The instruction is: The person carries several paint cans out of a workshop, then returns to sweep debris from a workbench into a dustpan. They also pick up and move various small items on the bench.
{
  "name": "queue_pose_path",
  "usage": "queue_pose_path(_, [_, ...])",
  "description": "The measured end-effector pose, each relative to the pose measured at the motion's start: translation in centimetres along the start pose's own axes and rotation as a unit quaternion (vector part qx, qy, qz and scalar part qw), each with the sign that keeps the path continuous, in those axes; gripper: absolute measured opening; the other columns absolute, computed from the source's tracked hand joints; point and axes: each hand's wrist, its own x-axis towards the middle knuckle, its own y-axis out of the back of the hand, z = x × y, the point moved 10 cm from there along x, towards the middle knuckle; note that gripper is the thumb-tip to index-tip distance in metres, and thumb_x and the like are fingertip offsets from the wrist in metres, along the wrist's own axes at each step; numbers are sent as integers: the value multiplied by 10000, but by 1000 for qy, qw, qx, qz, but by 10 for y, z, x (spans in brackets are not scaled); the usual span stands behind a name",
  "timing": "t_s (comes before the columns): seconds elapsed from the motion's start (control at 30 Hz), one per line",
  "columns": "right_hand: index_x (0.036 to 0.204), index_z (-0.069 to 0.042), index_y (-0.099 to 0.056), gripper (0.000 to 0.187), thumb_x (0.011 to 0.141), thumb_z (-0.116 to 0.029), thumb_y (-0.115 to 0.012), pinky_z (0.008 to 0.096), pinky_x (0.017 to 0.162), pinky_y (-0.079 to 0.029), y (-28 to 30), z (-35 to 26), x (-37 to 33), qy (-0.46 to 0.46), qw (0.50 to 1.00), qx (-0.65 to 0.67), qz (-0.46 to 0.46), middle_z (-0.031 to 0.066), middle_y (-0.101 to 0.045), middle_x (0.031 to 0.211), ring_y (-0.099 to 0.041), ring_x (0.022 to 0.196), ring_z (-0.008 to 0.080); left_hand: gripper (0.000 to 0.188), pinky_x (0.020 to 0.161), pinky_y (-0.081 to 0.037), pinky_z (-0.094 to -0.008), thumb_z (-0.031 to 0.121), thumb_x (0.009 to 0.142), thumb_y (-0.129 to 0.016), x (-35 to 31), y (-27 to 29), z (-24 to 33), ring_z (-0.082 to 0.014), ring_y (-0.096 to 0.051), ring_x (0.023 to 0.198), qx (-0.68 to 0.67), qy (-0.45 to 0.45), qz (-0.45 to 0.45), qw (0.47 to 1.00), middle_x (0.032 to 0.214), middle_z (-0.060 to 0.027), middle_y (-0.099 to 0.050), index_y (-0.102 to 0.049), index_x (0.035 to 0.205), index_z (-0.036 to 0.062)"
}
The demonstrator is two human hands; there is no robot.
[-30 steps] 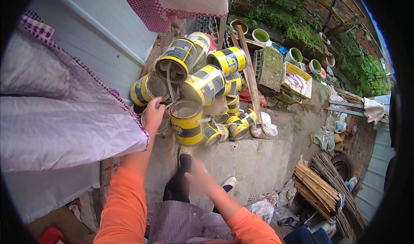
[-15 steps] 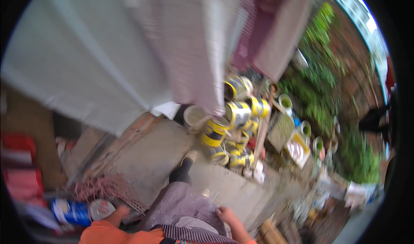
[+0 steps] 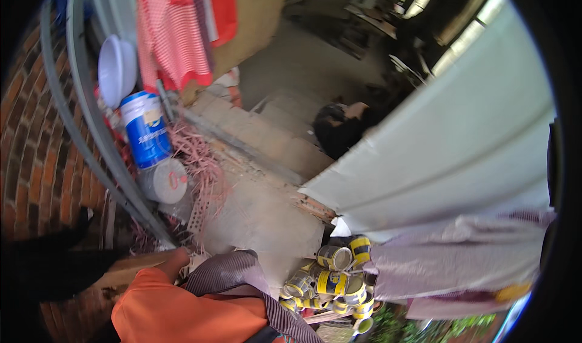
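Note:
My left hand (image 3: 176, 262) hangs low beside my striped apron (image 3: 221, 275), below an orange sleeve. Its fingers are smeared, and whether they hold anything does not show. Nearest to it are the lower ends of bent grey pipes (image 3: 128, 193) and a tangle of pink strapping (image 3: 197, 155). A dull round container (image 3: 163, 181) with a red mark lies there, touching a blue and white bucket (image 3: 147, 134). My right hand is out of the picture.
A doorway step (image 3: 254, 128) leads to a dim room, where someone in dark clothes (image 3: 339, 131) is low down. A pale sheet (image 3: 442, 137) hangs at right. Yellow and black cans (image 3: 332, 282) are heaped at lower right. A brick wall (image 3: 42, 155) stands left.
My view has swung left, so the cans and sheet sit farther right and the bucket, pipes and doorway show. My right hand has left the picture.

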Motion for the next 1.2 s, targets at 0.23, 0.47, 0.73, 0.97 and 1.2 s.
queue_pose_path(0.23, [1109, -14, -607, 316, 888, -235, -562, 336, 801, -501, 16, -115, 8, 12, 998, -15, -56, 168, -670, 955, -651, 893, 259, 396, 825, -475, -444, 286, 794, -568, -21, -2, -82, -372, -604, 974, -86, 40, -24, 995, 1059, -220, -624, -634, 1046, -12])
queue_pose_path(0.47, [1116, -4, -599, 300, 892, -202, -567, 323, 791, -503, 27, -221, 2, 59, 996, -11, -71, 163, -673, 944, -654, 881, 238, 220, 640, -518, -427, 153, 772, -586, -26, 25, -100, -318, -626, 804, -472, 152, 19, 868, 877, -183, -617, -620, 937, 12])
queue_pose_path(0.73, [1092, 1, -597, 256, 887, -152, -585, 285, 759, -504, 34, -359, 44, 166, 978, -81, -99, 146, -654, 944, -648, 851, 192, 192, 558, -557, -429, 156, 821, -578, -17, 27, -65, -259, -612, 661, -630, 164, -3, 759, 817, -142, -573, -565, 962, 27])
queue_pose_path(0.97, [1084, -52, -612, 248, 865, -162, -579, 345, 785, -497, 48, -491, 99, 203, 965, -103, -129, 180, -633, 998, -628, 878, 330, 216, 618, -519, -357, 191, 873, -542, 14, 199, 36, -207, -633, 748, -506, 4, -83, 859, 866, -105, -624, -608, 955, 2])
queue_pose_path(1.2, [1094, -22, -590, 240, 884, -133, -556, 350, 875, -462, 115, -607, 109, 214, 970, -12, -114, 180, -616, 1070, -591, 1008, 303, 236, 532, -486, -283, 193, 816, -591, 2, 414, 114, -154, -610, 680, -449, -39, 47, 891, 789, -63, -615, -604, 989, 34])
